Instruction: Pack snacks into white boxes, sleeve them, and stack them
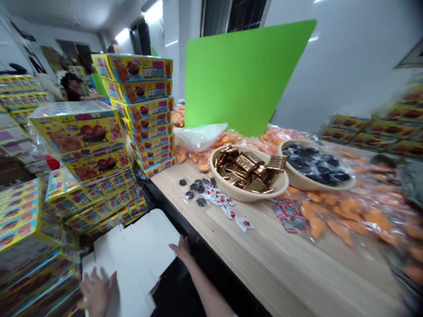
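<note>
A flat sheet of white cardboard (139,251) with cut flaps and slots lies low in front of me, left of the table and below its top. My left hand (97,290) is at its near left edge, fingers spread, with the thumb towards the sheet. At the right edge rests my right hand (181,248), thumb and fingers apart, close to the table's dark side. Neither hand is visibly closed around anything. Whether more sheets lie under the top one, I cannot tell.
On the wooden table (205,224) stand a bowl of gold packets (231,192) and a bowl of bagged black pieces (333,186). Small sachets, black discs and bagged orange pieces (350,211) lie around. Yellow boxes (142,105) are stacked left; a green board (238,79) stands behind. Another person sits far left.
</note>
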The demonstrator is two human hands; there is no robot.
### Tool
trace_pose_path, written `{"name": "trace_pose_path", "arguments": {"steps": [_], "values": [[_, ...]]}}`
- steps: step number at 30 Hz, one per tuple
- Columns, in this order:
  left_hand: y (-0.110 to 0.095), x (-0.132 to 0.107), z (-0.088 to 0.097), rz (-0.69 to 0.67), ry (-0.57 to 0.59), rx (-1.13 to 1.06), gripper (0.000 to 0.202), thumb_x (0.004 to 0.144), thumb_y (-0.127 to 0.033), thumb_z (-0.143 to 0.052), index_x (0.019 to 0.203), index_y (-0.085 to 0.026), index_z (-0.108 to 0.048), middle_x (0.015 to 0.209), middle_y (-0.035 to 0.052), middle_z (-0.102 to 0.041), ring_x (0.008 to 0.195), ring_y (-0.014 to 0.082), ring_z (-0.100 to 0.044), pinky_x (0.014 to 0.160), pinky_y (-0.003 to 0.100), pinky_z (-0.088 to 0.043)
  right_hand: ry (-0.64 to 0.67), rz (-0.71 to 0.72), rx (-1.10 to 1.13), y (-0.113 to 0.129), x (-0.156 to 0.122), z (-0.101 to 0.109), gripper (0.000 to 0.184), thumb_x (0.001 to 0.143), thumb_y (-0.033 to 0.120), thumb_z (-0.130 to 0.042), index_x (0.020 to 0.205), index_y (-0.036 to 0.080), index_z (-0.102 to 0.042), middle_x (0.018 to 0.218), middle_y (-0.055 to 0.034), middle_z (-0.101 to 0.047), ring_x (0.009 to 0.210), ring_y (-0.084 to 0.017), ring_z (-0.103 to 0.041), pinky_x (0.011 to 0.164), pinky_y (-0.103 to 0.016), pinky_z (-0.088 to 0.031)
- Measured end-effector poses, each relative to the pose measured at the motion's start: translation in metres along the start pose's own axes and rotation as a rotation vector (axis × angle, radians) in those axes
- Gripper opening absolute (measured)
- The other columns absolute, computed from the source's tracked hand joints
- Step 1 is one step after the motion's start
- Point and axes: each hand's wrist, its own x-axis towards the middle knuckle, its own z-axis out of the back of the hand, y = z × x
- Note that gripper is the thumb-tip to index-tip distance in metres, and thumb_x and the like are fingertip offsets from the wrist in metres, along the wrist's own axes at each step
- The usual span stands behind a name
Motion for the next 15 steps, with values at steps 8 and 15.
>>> {"name": "trace_pose_path", "arguments": {"steps": [8, 15], "values": [[0.041, 0.024, 0.018, 0.168, 0.051, 0.065, 0.099, 0.060, -0.065, -0.061, 0.134, -0.002, -0.045, 0.128, 0.0324, -0.049, 0.121, 0.0507, -0.045, 0.092, 0.056, -0.041, -0.107, -0.013, -0.079, -0.016, 0.014, -0.017, 0.068, 0.062, 0.004, -0.070, 0.127, 0.006, -0.053, 0.137, -0.0224, -0.054, 0.129, -0.033, -0.051, 0.106, -0.038, -0.041], [0.040, 0.021, 0.038, 0.243, 0.152, -0.081, 0.093, 0.065, -0.056, -0.061, 0.136, 0.001, -0.043, 0.132, 0.0311, -0.049, 0.131, 0.0488, -0.038, 0.105, 0.057, -0.034, -0.099, 0.238, 0.058, 0.000, -0.032, -0.002, 0.020, 0.074, 0.017, -0.054, 0.093, 0.018, -0.058, 0.094, -0.0081, -0.069, 0.092, -0.024, -0.065, 0.086, -0.034, -0.048]]}}
